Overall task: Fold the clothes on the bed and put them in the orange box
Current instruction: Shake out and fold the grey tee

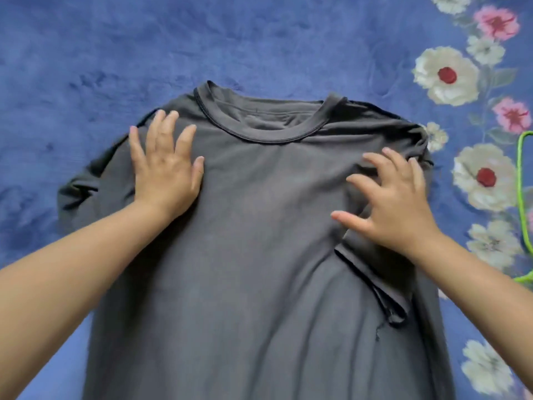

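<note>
Lying flat on the bed (86, 53), the grey T-shirt (245, 255) runs collar away from the person, hem toward them. Left hand (165, 166) presses the left shoulder, fingers spread and straight. Right hand (395, 203) rests on the right shoulder, fingers splayed and slightly bent; the right sleeve (380, 287) is already turned inward, just beside it. No orange box is in view.

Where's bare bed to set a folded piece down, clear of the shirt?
Widest bare patch: blue bedspread beyond the grey T-shirt collar. A narrower patch lies left of the sleeve near the left hand. Right of the right hand is tighter: floral border, and a green cord at the edge.
</note>
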{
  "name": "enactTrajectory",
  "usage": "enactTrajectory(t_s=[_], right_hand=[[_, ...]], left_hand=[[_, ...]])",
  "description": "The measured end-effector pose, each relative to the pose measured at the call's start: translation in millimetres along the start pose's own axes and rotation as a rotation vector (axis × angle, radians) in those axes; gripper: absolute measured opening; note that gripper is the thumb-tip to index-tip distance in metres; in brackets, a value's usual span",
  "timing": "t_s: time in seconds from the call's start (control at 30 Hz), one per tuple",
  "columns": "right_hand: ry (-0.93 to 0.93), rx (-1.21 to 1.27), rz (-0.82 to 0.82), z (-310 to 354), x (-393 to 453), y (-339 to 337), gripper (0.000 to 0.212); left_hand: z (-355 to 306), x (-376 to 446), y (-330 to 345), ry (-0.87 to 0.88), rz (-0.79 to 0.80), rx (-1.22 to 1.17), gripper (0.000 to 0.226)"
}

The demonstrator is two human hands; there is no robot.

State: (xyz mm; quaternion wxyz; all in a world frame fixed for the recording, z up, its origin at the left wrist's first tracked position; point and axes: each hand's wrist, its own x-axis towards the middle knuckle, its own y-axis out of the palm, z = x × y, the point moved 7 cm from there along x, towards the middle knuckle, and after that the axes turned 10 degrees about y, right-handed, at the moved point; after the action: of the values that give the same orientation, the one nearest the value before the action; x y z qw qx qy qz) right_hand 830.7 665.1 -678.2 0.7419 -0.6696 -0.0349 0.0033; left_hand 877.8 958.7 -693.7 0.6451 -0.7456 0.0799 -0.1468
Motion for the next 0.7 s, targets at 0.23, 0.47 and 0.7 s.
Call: enactTrajectory(t_s=[0.23,0.47,0.7], right_hand=[[-0.027,-0.154,0.242,4.7,-84.1,21.8,0.095],[0.645,0.277,0.086,-139.3,-55.6,-45.7,0.056],[0.947,0.305,0.061,-211.8,-63.7,-52.4,0.08]], left_hand=[[-123.7,-26.2,18.9,0.384,0.022,-0.106,0.054],[-151.5,-40.6,55.3,0.328,0.342,0.013,0.067],[-155.0,-1.8,37.3,0.376,0.321,0.002,0.058]])
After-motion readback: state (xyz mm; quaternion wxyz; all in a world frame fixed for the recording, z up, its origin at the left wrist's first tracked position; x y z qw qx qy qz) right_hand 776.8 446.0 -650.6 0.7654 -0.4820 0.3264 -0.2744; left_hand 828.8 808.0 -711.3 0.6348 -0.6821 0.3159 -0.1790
